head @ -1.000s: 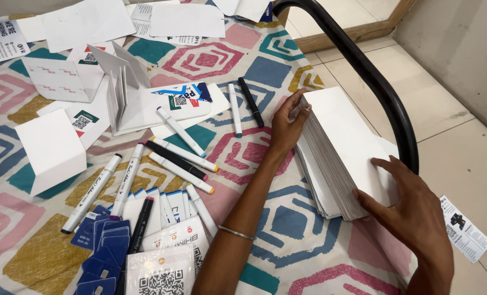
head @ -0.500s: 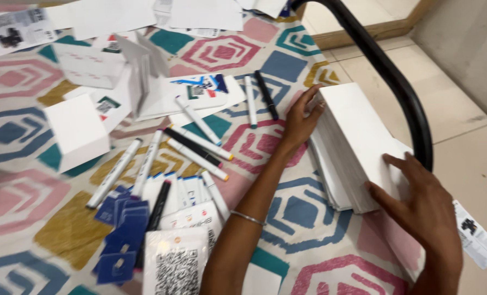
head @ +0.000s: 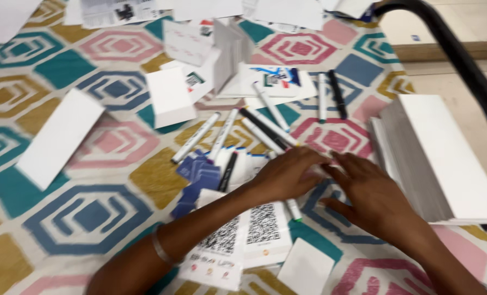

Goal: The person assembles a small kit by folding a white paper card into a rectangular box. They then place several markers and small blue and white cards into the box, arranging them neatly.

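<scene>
My left hand [head: 288,173] lies palm down on the patterned rug, fingers curled over white markers [head: 265,127] and small leaflets. My right hand [head: 369,192] rests just to its right, fingers spread flat on the rug, touching the left hand's fingertips. Whether either hand grips a marker is hidden. A tall stack of white cards [head: 434,155] stands right of both hands, untouched. Blue cards [head: 199,176] and white printed cards with square code patterns [head: 243,235] lie under my left forearm.
White boxes [head: 170,97] and a long white box [head: 60,136] lie to the left. Printed sheets are strewn along the far edge. A black curved bar [head: 462,60] arcs over the stack. Bare tiled floor lies at the right.
Both hands left the white card stack and moved left onto the rug among the markers. The view has shifted left and down.
</scene>
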